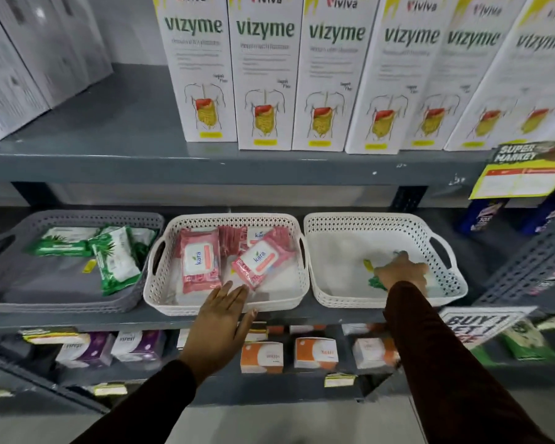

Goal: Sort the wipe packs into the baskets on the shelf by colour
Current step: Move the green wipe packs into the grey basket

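Two dark sleeves reach forward from the bottom of the view. The left hand (220, 318) hovers flat with fingers spread at the front rim of the middle white basket (297, 225), holding nothing, just short of the tilted pink wipe pack (261, 260) lying inside. The right hand (402, 273) is down in the right white basket (382, 217), fingers curled over a green wipe pack (375, 282); whether they have closed on it cannot be told, since the hand hides most of the pack. More pink packs fill the middle basket, and green wipe packs (114, 262) lie in the grey basket (87, 216) at the left.

The packs look light, soft and slightly slick in their film wrappers, likely to sag if pinched at a corner; gripping across the short sides, near the stiff flap label, should hold best. The green pack probably belongs in the grey basket, two baskets over. The basket walls are low, but the shelf board (205, 166) above hangs close, so a lift wants to stay shallow and pass in front of the left arm.
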A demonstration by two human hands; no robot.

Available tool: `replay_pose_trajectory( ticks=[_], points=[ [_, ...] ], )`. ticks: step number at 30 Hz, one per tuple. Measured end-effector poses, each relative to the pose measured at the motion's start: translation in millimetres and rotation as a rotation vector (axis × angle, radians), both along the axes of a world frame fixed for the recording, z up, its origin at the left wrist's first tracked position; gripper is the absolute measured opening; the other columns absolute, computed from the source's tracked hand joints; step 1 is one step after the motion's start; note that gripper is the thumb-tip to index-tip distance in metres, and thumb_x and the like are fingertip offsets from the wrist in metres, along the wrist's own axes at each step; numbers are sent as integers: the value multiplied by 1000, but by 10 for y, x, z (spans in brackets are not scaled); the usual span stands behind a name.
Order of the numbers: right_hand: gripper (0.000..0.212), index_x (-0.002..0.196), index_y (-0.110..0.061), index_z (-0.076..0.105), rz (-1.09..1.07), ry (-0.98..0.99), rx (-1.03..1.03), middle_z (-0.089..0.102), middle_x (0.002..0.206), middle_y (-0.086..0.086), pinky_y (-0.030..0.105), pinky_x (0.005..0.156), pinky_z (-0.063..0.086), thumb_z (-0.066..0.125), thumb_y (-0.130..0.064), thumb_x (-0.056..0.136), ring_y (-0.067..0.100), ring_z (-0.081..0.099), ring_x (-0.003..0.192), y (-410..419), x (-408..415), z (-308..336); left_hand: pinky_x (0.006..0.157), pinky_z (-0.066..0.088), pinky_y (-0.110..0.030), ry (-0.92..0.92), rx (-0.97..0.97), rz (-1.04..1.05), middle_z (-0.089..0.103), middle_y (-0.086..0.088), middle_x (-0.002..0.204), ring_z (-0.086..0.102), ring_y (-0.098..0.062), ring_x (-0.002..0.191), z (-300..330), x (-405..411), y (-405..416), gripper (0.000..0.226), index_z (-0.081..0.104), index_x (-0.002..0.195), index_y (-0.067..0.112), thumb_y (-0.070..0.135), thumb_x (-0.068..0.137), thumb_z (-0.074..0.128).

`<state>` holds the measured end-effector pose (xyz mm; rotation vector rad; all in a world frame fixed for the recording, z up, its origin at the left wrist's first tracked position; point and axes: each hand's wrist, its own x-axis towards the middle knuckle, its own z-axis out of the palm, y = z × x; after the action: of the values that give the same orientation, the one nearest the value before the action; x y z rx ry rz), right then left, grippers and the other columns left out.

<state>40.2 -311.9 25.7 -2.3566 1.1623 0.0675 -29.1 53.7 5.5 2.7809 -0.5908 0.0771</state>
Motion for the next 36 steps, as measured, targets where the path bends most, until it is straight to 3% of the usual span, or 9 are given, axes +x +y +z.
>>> replay_pose_trajectory(
  ticks=[5,7,11,15,18,23,28,33,36],
  points=[
    [55,110,-18,60,353,-101,121,45,122,15,35,94,52,89,-19,63,30,58,90,382,-34,-123,119,15,-40,-14,8,-29,47,-8,149,34,-25,142,-18,-37,58,72,40,146,14,58,95,13],
    [56,113,-19,57,408,-105,125,51,118,15,32,89,49,87,-22,66,29,54,95,536,-10,-147,119,15,-40,-9,20,-21,46,-7,149,34,-25,142,-25,-28,85,71,39,146,15,58,96,15],
    [56,118,-14,55,328,-253,199,61,116,17,30,79,49,82,-16,69,33,61,99,735,29,-61,119,18,-41,12,37,1,48,-7,148,37,-26,140,-21,-67,306,71,42,145,15,60,96,16],
    [51,115,-14,57,198,-556,116,58,115,24,41,89,53,81,-17,70,40,62,99,1042,-1,190,118,16,-38,19,1,56,48,-8,147,34,-28,142,24,-153,719,71,44,143,11,58,98,16],
    [49,109,-11,60,274,-754,125,63,110,21,35,83,49,85,-15,68,36,62,99,1408,48,382,118,14,-40,-6,-28,147,39,-10,153,27,-29,145,68,-153,1166,72,39,146,7,57,98,17],
    [37,94,-22,63,603,-690,336,69,104,1,12,72,45,87,-13,68,19,62,90,2580,169,456,121,15,-41,24,27,323,34,-12,156,27,-29,145,126,-43,2032,81,31,149,9,63,91,14],
    [31,90,-26,60,906,-578,408,67,100,4,22,67,47,83,-22,69,17,61,75,3969,263,347,118,17,-39,66,31,348,41,-11,152,35,-26,141,125,45,2883,80,38,146,10,61,89,17],
    [35,97,-18,63,1078,-497,306,66,106,9,34,74,48,83,-33,72,28,64,92,5100,492,320,119,18,-42,25,52,327,47,-8,149,39,-24,138,77,100,3486,90,45,143,11,72,89,6],
    [37,105,-12,61,1149,-525,218,58,113,14,37,78,46,79,-30,78,33,60,99,5650,690,275,121,11,-39,17,88,299,43,-3,151,34,-18,141,33,126,3678,66,40,146,15,56,98,22]
  ],
)
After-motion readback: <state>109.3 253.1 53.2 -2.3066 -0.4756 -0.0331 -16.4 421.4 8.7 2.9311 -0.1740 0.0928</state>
